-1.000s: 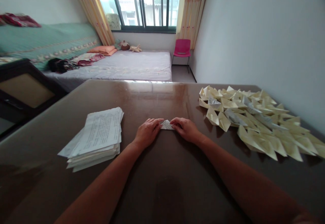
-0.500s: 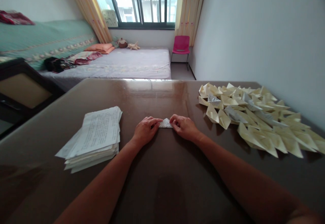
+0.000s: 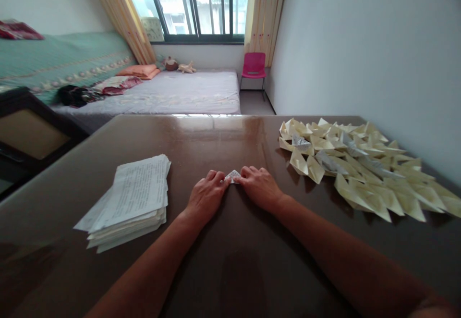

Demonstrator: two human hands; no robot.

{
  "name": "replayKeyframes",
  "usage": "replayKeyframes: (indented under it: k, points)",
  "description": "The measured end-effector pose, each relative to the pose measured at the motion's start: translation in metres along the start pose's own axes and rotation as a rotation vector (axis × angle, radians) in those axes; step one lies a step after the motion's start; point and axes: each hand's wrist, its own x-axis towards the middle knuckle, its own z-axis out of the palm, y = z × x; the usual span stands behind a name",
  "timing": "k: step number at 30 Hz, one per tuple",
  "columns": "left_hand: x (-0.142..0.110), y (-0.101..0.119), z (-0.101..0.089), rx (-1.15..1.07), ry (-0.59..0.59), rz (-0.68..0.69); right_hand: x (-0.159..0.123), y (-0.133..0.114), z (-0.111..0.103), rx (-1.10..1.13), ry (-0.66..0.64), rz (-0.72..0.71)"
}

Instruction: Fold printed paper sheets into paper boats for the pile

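The left hand (image 3: 207, 195) and right hand (image 3: 261, 188) pinch opposite ends of a small printed paper triangle (image 3: 233, 174), fingers nearly closed, on the worktop (image 3: 223, 250) between the paper stack (image 3: 135, 195) and folded paper boats (image 3: 382, 198); uneven pressure could skew its creases; opposed pulling could tear it.

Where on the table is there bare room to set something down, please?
The table is bare beyond the left hand and right hand, between the paper stack and the folded boats. Another patch lies between the forearms, nearer than the small folded paper. It is crowded among the boats and between the hands.
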Motion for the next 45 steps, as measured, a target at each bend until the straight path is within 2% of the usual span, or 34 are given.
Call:
replayKeyframes:
  k: [2, 5, 17, 22, 24, 26, 29, 35, 39, 42, 45]
  points:
    - [-0.001, 0.004, -0.002, 0.043, -0.014, -0.007, -0.004, -0.006, -0.003, -0.069, -0.017, -0.020]
    - [-0.003, 0.009, -0.005, 0.088, -0.039, -0.033, -0.009, -0.014, -0.006, -0.135, -0.061, 0.034]
    - [-0.006, 0.021, -0.012, 0.223, -0.090, -0.097, -0.018, -0.034, -0.002, -0.218, -0.137, 0.092]
    - [-0.005, 0.016, -0.009, 0.197, -0.038, -0.111, -0.014, -0.030, -0.015, -0.181, -0.185, 0.099]
    - [-0.005, 0.011, -0.005, 0.132, 0.023, -0.133, -0.009, -0.022, -0.019, -0.135, -0.134, 0.110]
    - [-0.005, 0.006, 0.000, 0.067, 0.084, -0.148, -0.002, -0.012, -0.019, -0.084, -0.015, 0.109]
    - [-0.004, 0.002, 0.005, -0.001, 0.130, -0.141, 0.007, -0.001, -0.008, 0.007, 0.110, 0.023]
    - [-0.001, -0.003, 0.011, -0.140, 0.215, -0.209, 0.015, 0.011, 0.018, 0.115, 0.108, -0.072]
    - [0.002, -0.008, 0.017, -0.269, 0.291, -0.239, 0.016, 0.019, 0.019, 0.235, 0.124, -0.103]
    - [0.003, -0.008, 0.019, -0.287, 0.277, -0.219, 0.017, 0.023, 0.018, 0.325, 0.123, -0.087]
    - [0.004, -0.005, 0.018, -0.264, 0.248, -0.196, 0.017, 0.020, 0.017, 0.312, 0.135, -0.054]
